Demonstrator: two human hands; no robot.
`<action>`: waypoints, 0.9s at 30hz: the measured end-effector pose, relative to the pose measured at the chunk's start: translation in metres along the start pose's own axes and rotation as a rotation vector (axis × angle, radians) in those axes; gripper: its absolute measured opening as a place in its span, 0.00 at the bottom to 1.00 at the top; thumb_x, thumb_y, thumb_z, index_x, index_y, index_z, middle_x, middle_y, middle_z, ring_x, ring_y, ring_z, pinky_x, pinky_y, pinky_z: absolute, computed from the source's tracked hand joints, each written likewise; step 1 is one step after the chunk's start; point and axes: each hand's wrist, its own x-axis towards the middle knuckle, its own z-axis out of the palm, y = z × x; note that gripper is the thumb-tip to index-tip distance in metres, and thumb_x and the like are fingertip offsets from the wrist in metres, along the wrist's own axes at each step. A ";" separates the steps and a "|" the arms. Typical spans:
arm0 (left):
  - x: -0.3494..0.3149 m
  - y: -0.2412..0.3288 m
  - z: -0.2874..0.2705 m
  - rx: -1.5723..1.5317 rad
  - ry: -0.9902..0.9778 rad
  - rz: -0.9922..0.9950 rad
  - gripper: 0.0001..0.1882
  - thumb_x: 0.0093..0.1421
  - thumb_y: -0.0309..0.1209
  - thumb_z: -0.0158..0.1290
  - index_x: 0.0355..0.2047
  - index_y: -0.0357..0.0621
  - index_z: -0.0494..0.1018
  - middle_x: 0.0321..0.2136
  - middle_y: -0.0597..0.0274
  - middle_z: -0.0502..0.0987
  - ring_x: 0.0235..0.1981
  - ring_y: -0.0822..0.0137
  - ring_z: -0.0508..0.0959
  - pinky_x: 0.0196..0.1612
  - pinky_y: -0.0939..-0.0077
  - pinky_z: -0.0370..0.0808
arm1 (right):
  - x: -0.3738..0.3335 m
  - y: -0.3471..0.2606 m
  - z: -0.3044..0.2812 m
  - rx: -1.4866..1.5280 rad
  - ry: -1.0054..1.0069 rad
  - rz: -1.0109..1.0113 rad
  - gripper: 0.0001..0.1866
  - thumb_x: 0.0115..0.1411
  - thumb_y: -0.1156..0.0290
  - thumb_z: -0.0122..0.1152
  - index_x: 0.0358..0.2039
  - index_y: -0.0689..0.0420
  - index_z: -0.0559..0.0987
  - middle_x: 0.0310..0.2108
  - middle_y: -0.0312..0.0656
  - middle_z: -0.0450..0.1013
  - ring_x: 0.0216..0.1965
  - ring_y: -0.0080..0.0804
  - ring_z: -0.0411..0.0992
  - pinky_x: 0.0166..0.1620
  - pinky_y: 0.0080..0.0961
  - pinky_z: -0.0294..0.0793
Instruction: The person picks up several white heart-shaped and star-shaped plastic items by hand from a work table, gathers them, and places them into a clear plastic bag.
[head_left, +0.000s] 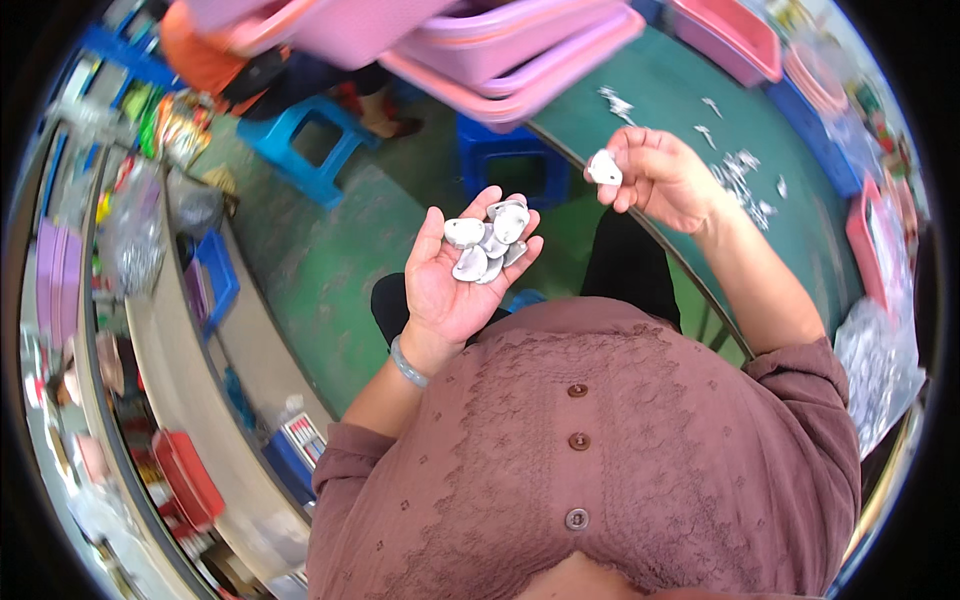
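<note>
My left hand is held palm up, fingers stretched out, with a small pile of silvery metal pieces resting on it. These are flat, rounded pieces, some with a small hole. Off to the right, my right hand pinches one similar metal piece between thumb and fingers, raised beside the edge of the green table. A gap separates the two hands. Small silvery parts lie scattered on the tabletop behind my right wrist.
Stacked pink plastic bins jut in at the top. A blue stool stands on the green floor, near another person in orange. Left of me runs a shelf bench with a red bin. Clear plastic bags lie at right.
</note>
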 end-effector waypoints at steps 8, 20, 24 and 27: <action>-0.052 0.077 -0.038 -0.122 -0.020 0.364 0.27 0.62 0.45 0.33 0.54 0.37 0.57 0.56 0.46 0.56 0.58 0.48 0.55 0.59 0.52 0.52 | 0.082 0.054 0.081 0.037 -0.259 0.319 0.04 0.54 0.78 0.50 0.32 0.60 0.69 0.28 0.43 0.71 0.24 0.27 0.72 0.27 0.17 0.73; -0.054 0.257 -0.034 -0.215 -0.089 0.430 0.23 0.60 0.39 0.38 0.51 0.36 0.62 0.54 0.45 0.60 0.57 0.46 0.56 0.59 0.50 0.53 | 0.174 0.063 0.174 0.034 -0.057 0.632 0.12 0.56 0.66 0.52 0.19 0.55 0.66 0.16 0.37 0.64 0.18 0.27 0.64 0.19 0.22 0.61; -0.078 0.320 -0.012 -0.163 0.054 0.383 0.21 0.59 0.39 0.38 0.48 0.39 0.65 0.50 0.48 0.65 0.53 0.48 0.64 0.55 0.52 0.60 | 0.199 0.044 0.223 -0.019 0.135 0.634 0.08 0.54 0.70 0.53 0.21 0.54 0.68 0.14 0.34 0.62 0.14 0.23 0.59 0.15 0.19 0.54; -0.089 0.373 0.010 -0.130 0.135 0.317 0.23 0.61 0.41 0.35 0.49 0.39 0.64 0.49 0.49 0.66 0.52 0.48 0.64 0.54 0.52 0.61 | 0.223 0.044 0.262 -0.086 0.251 0.636 0.04 0.52 0.72 0.54 0.23 0.54 0.70 0.14 0.32 0.61 0.13 0.20 0.56 0.15 0.16 0.50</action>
